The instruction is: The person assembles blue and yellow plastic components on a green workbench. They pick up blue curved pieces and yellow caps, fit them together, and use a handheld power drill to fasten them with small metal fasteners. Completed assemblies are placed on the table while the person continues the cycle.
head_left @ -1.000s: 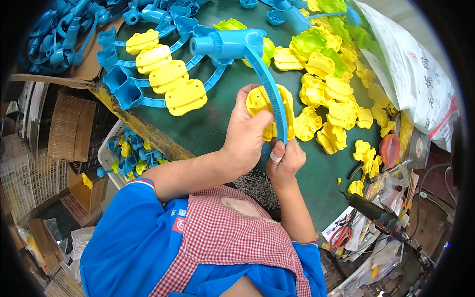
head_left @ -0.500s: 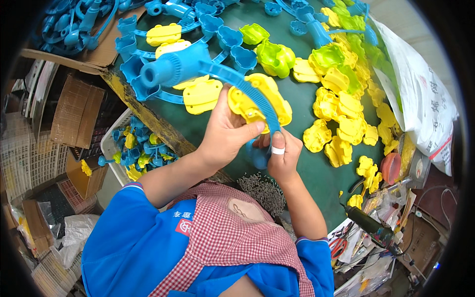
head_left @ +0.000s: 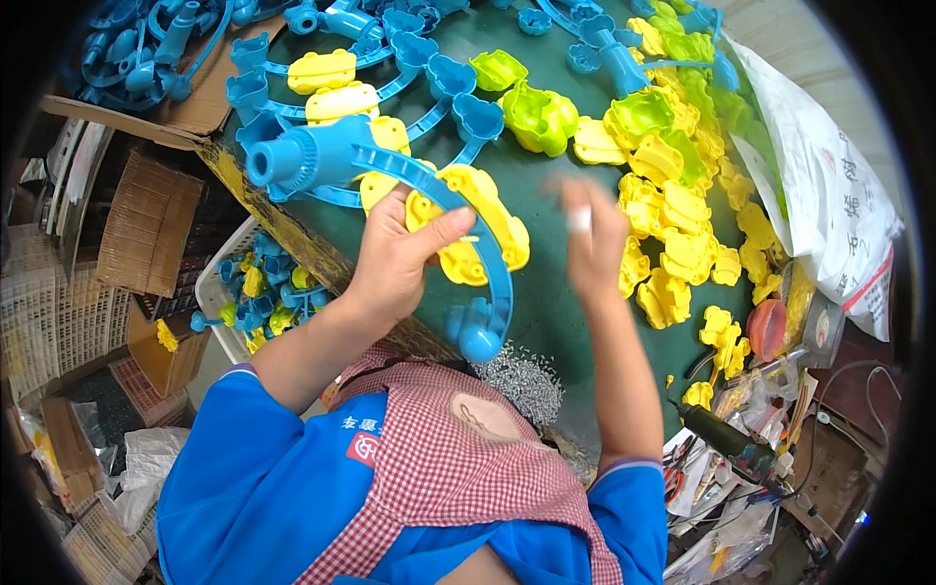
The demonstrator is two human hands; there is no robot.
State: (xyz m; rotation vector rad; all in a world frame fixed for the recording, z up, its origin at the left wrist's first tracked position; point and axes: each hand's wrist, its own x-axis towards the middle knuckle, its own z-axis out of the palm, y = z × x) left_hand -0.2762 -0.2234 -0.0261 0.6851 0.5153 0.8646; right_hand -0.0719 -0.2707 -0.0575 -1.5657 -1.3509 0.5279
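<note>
My left hand (head_left: 400, 252) is closed on a curved blue plastic arm (head_left: 499, 283), its thumb pressed over the arm. This arm has a thick tube at its far left end and a rounded knob at the near end. A yellow plastic shell piece (head_left: 492, 216) lies against the arm's middle, also within my left hand's grip. My right hand (head_left: 593, 234) is off the arm, with a white band round one finger. Motion smears its fingers, and it is nearest to a heap of yellow shell pieces (head_left: 687, 249) on its right.
On the green table (head_left: 536, 380) lie more blue arms and lime-green cup shapes (head_left: 539, 117). A pile of small metal screws (head_left: 517, 385) is at the near edge. A white sack (head_left: 829, 195), a power screwdriver (head_left: 726, 439) and a bin of blue parts (head_left: 273, 283) surround me.
My right hand has let go of the blue arm and moved up and right. My left hand has drawn the arm and yellow piece leftward, and the arm's knob end now shows.
</note>
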